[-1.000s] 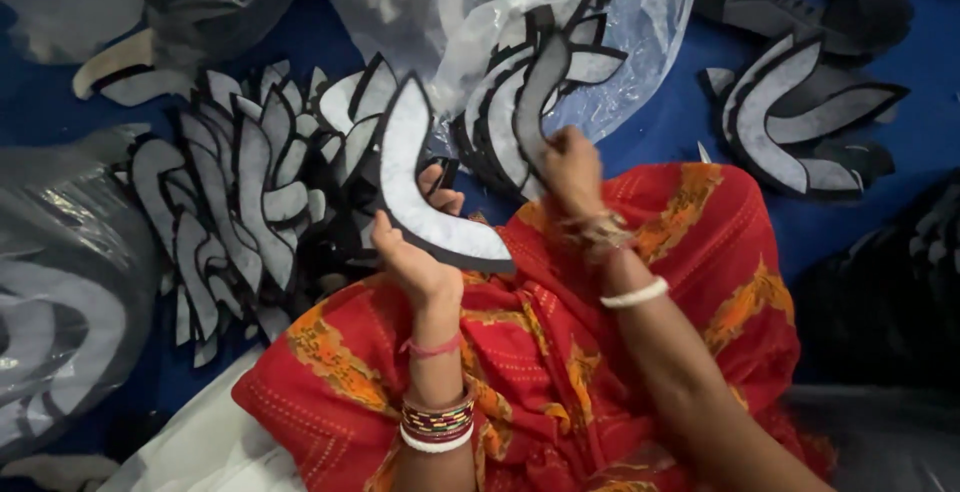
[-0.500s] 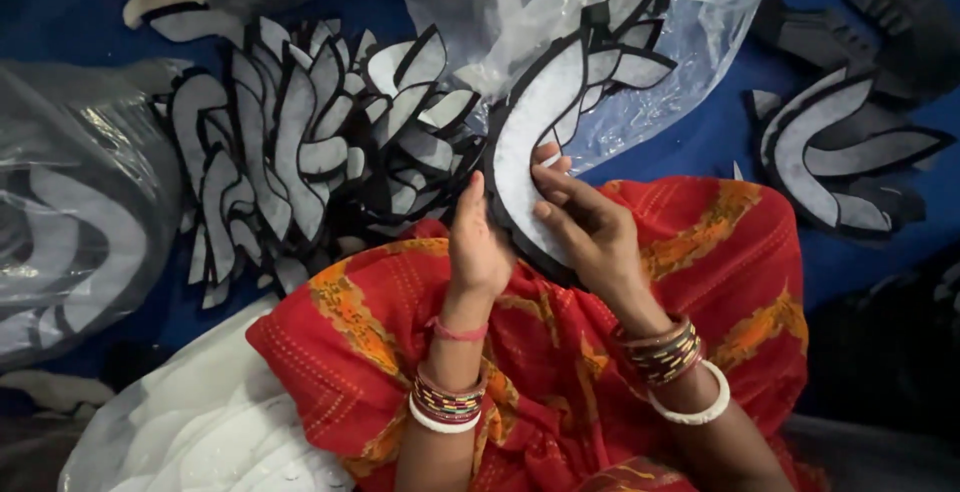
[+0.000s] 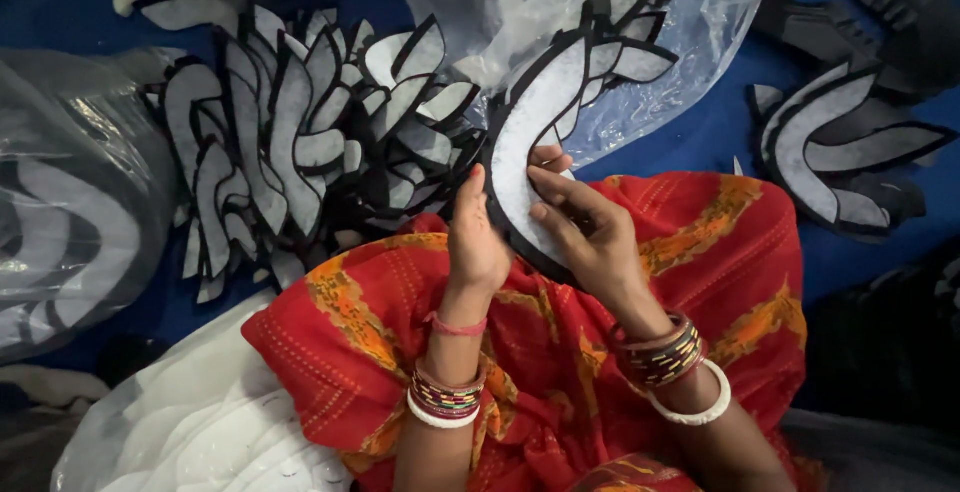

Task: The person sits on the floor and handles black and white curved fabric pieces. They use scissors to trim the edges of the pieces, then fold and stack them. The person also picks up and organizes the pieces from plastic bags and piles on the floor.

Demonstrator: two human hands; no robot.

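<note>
2 bare hands meet on 1 curved cut piece (image 3: 535, 142), a crescent-shaped flat part w/ a pale grey face and a black raised border, prob. stiff felt or foam-backed fabric. Its long axis runs from about 6 o'clock, at the lap, up and over to 1 o'clock, where leaf-like prongs fan out. The piece lies directly ahead of both hands, at 12 o'clock from the wrists.

Left hand (image 3: 476, 242) is cupped round the piece's lower left edge, fingers closed behind it, thumb side up; it grips the black rim. Right hand (image 3: 585, 232) lies on the pale face from the 4 o'clock side, fingers stretched flat and partly spread, thumb pressing near the inner curve. Both touch the piece; the right covers more of it.

Lap is draped in red cloth (image 3: 560, 392) w/ orange printed bands, soft and creased. Bangles sit on both wrists.

At 10 o'clock a pile of like pieces (image 3: 300, 142) overlaps on a blue floor sheet (image 3: 700, 132). At 1 o'clock a clear crinkled plastic bag (image 3: 660, 42) sits behind the held piece. At 3 o'clock lies another small stack (image 3: 840, 152). At 7 o'clock, white plastic wrap (image 3: 190, 422).
</note>
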